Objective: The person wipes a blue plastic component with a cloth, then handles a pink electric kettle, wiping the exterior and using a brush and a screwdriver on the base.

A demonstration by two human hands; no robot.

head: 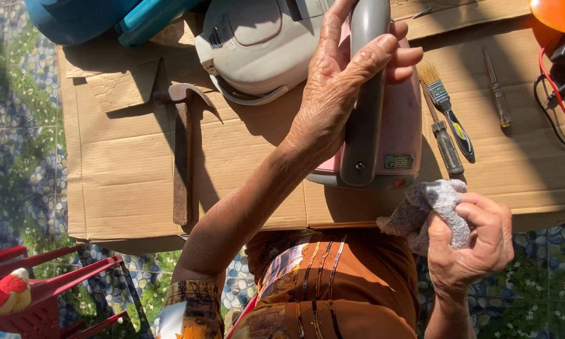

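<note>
The left hand point(339, 94) is clamped round the grey handle point(367, 94) of the pink cooker point(401, 125), likely stiff and weighty, near the cardboard's point(125, 176) front edge, while the right hand point(474, 245) bunches a soft grey rag point(430, 207).

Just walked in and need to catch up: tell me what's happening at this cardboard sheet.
A person is gripping the grey handle of a pink and white appliance with the left hand, steadying it on the flattened cardboard. The right hand clutches a bunched grey cloth just off the appliance's near end. A hammer, a paintbrush and two screwdrivers lie on the cardboard, untouched.
</note>
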